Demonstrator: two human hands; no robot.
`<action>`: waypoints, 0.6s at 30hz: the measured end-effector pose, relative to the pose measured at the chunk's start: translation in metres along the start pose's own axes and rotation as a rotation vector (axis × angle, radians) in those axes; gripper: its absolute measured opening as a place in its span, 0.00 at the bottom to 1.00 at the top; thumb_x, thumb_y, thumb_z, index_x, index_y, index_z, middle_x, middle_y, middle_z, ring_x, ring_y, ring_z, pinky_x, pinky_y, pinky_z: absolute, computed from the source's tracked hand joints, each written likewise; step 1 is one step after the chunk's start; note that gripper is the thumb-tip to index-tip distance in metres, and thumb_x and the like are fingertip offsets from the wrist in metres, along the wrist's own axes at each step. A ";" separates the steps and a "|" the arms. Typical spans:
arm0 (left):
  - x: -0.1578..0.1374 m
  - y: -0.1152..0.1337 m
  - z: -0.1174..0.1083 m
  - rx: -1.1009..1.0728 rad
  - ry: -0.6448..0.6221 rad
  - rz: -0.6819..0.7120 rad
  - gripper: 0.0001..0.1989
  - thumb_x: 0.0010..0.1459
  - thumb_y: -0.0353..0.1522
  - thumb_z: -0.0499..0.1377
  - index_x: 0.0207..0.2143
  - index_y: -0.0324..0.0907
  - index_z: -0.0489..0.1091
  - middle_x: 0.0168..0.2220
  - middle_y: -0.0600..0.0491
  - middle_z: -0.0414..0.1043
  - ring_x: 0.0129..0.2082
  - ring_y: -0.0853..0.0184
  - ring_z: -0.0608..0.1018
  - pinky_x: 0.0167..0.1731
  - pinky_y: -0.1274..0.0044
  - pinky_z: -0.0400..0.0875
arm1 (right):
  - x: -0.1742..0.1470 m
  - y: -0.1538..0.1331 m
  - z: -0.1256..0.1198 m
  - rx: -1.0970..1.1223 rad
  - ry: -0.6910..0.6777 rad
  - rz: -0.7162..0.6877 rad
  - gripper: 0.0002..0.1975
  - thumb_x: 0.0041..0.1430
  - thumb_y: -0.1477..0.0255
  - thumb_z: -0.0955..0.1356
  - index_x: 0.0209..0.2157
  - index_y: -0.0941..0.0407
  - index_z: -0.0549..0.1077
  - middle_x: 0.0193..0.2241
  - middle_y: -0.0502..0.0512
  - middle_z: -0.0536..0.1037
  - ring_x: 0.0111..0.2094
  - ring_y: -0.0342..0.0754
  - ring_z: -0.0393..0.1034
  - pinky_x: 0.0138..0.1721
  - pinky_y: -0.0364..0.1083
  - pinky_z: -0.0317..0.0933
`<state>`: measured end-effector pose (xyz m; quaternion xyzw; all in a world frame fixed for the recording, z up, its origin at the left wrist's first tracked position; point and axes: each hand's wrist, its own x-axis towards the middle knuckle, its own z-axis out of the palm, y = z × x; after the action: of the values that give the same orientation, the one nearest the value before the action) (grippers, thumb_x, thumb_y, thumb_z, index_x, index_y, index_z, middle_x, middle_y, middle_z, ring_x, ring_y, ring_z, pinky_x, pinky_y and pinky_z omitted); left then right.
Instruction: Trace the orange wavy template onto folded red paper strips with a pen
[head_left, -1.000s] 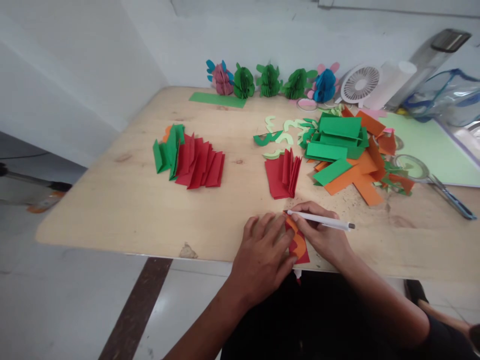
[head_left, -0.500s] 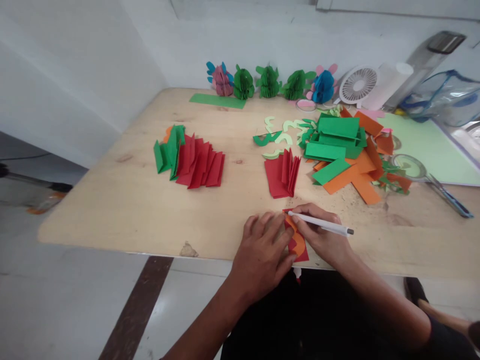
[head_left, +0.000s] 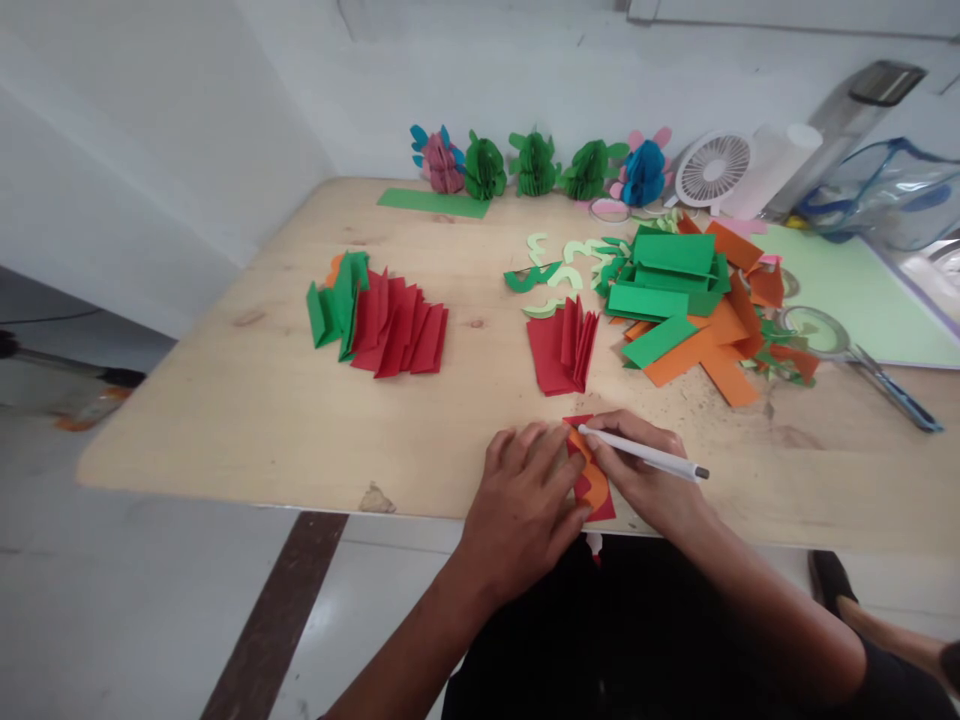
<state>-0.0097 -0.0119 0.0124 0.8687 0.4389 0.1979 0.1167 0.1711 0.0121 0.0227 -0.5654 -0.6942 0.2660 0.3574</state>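
Near the table's front edge lies a red paper strip (head_left: 604, 511) with a curvy orange paper cutout (head_left: 595, 488) on top of it. My left hand (head_left: 521, 500) rests flat with its fingers spread, the fingertips pressing the cutout and strip to the table. In my right hand (head_left: 646, 470) is a white pen (head_left: 649, 452), its tip at the upper end of the orange cutout. The left part of the cutout is hidden under my left fingers. Just beyond my hands stands a folded red paper stack (head_left: 562, 350).
Red folded papers (head_left: 401, 330) and green ones (head_left: 337, 305) lie at left. Green folded strips (head_left: 667, 275) cover orange pieces (head_left: 705, 355) at right, near a cutter (head_left: 896, 390). Paper figures (head_left: 536, 165) and a small fan (head_left: 714, 170) line the wall.
The pen has shifted very slightly along the cutout's upper edge. Both hands stay in nearly the same place; the whole view has moved a little.
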 end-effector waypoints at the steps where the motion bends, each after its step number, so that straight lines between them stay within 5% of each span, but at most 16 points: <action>1: 0.000 0.000 0.000 -0.001 0.001 0.000 0.19 0.63 0.39 0.53 0.53 0.42 0.68 0.61 0.45 0.63 0.59 0.50 0.63 0.56 0.55 0.56 | -0.001 0.000 0.000 -0.003 0.005 -0.003 0.07 0.60 0.67 0.66 0.35 0.53 0.75 0.33 0.52 0.81 0.32 0.45 0.77 0.35 0.43 0.70; 18: 0.001 0.001 0.000 -0.004 0.007 0.004 0.17 0.62 0.38 0.54 0.51 0.42 0.69 0.60 0.44 0.64 0.59 0.50 0.64 0.56 0.56 0.57 | -0.015 -0.002 -0.008 -0.012 0.025 0.002 0.04 0.60 0.69 0.67 0.35 0.53 0.75 0.31 0.51 0.80 0.32 0.44 0.75 0.35 0.42 0.68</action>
<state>-0.0088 -0.0115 0.0129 0.8685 0.4373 0.2022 0.1164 0.1778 -0.0036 0.0259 -0.5714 -0.6907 0.2550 0.3625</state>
